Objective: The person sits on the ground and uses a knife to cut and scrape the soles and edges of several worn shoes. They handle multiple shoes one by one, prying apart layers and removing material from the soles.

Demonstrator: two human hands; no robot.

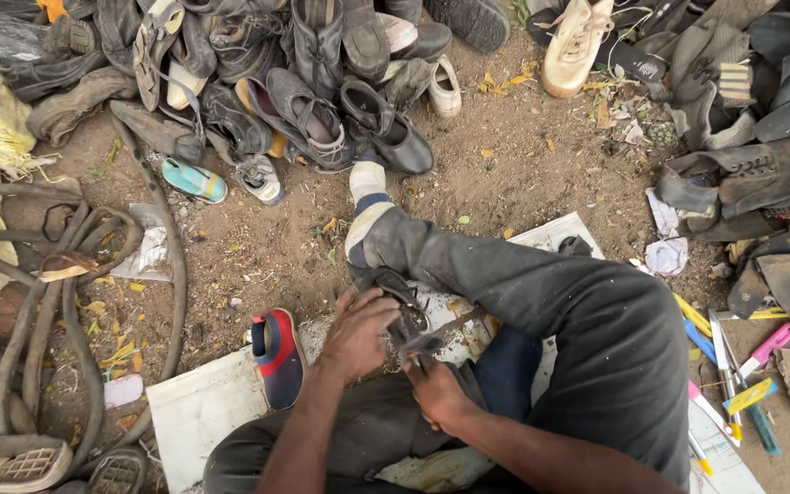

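Left hand (358, 331) clamps dark sandal (401, 306) on the board's (198, 402) middle, right hand (436, 393) seemingly gripping a blade, mid-trim; steadiness needed.

Person sits on bare dirt ground (523, 165), legs crossed over a white board (203, 402). Left hand (358, 331) presses down on a dark worn sandal (406, 306) in the lap; right hand (439, 391) grips a thin tool against it, tool too small to tell. Blue & red shoe (276, 357) lies just left of the hands. Far side: heap of old dark shoes (313, 82). Left: coiled rubber hoses (57, 302). Right: coloured pens & tubes (733, 384).
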